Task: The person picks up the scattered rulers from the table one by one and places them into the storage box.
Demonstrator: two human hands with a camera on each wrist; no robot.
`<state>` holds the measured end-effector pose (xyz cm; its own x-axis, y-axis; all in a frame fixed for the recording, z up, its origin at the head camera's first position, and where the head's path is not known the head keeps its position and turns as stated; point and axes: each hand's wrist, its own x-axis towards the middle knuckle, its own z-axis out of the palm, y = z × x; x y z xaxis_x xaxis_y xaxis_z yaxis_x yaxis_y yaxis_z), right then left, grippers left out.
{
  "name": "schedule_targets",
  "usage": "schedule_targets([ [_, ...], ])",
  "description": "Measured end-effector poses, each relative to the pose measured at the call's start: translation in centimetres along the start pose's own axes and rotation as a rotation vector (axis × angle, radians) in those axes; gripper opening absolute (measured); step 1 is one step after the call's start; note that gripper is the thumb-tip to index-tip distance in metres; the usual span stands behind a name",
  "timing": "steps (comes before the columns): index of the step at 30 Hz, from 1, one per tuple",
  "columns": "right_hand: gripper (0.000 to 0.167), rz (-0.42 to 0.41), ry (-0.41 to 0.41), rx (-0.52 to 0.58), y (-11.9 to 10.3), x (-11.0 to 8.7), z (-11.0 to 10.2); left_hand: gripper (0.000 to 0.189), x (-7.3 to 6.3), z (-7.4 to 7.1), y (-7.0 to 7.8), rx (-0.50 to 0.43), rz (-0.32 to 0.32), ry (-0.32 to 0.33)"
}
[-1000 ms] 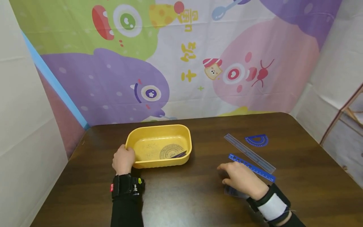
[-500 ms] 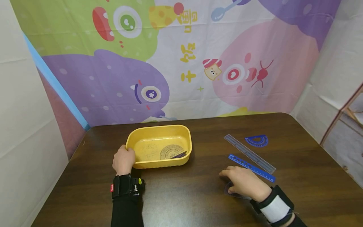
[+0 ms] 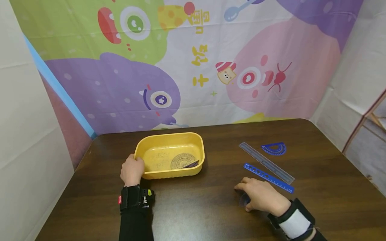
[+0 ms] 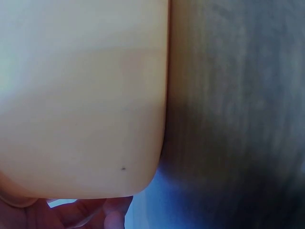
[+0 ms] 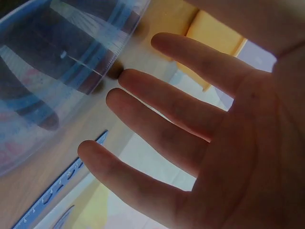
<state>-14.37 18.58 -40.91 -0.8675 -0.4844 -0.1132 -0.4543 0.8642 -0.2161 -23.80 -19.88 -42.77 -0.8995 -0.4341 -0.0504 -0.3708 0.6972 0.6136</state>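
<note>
In the head view my left hand [image 3: 132, 170] grips the left end of a yellow plastic bin [image 3: 169, 174]; its fingers show at the bin's edge in the left wrist view. Inside the bin lie a round clear protractor [image 3: 182, 160] and some thin dark pieces. My right hand [image 3: 263, 195] is low over the table, fingers spread and nearly straight. Beneath it, partly covered, is a clear plastic protractor [image 5: 62, 52] with a curved edge. In the right wrist view the fingertips are close beside that edge.
Beyond my right hand a blue ruler [image 3: 268, 177] lies slanted on the dark wooden table [image 3: 193, 214]. Parallel behind it is a clear grey ruler [image 3: 266, 163], then a small blue protractor [image 3: 274, 148]. A cartoon-printed cloth [image 3: 199, 100] hangs at the table's back edge.
My right hand has drawn slightly right and toward me over the clear protractor, baring the whole blue ruler. The left hand and the bin have stayed in place.
</note>
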Motion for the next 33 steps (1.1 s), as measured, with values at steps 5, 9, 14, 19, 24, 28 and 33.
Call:
schedule_targets([
  [5, 0.060, -0.012, 0.009, 0.006, 0.17, -0.10, 0.19, 0.038, 0.01, -0.12, 0.27, -0.004, -0.003, -0.005],
  [9, 0.055, -0.033, 0.040, -0.016, 0.29, -0.12, 0.32, 0.038, -0.01, -0.19, 0.33, -0.006, -0.004, -0.009],
  [14, 0.051, -0.036, 0.068, -0.057, 0.35, -0.18, 0.56, 0.038, -0.11, -0.12, 0.12, -0.002, 0.004, -0.008],
  [19, 0.052, 0.031, 0.064, -0.054, 0.44, -0.32, 0.63, 0.038, -0.21, -0.03, 0.07, -0.005, 0.002, -0.006],
  [24, 0.051, 0.077, 0.044, -0.023, 0.44, -0.33, 0.57, 0.037, -0.22, -0.07, 0.10, -0.004, 0.002, -0.001],
  [28, 0.049, 0.073, 0.045, -0.023, 0.41, -0.28, 0.56, 0.037, -0.21, -0.11, 0.07, -0.001, 0.007, 0.002],
  [33, 0.045, 0.049, 0.071, -0.054, 0.46, -0.31, 0.57, 0.037, -0.17, -0.07, 0.05, 0.000, 0.010, 0.008],
])
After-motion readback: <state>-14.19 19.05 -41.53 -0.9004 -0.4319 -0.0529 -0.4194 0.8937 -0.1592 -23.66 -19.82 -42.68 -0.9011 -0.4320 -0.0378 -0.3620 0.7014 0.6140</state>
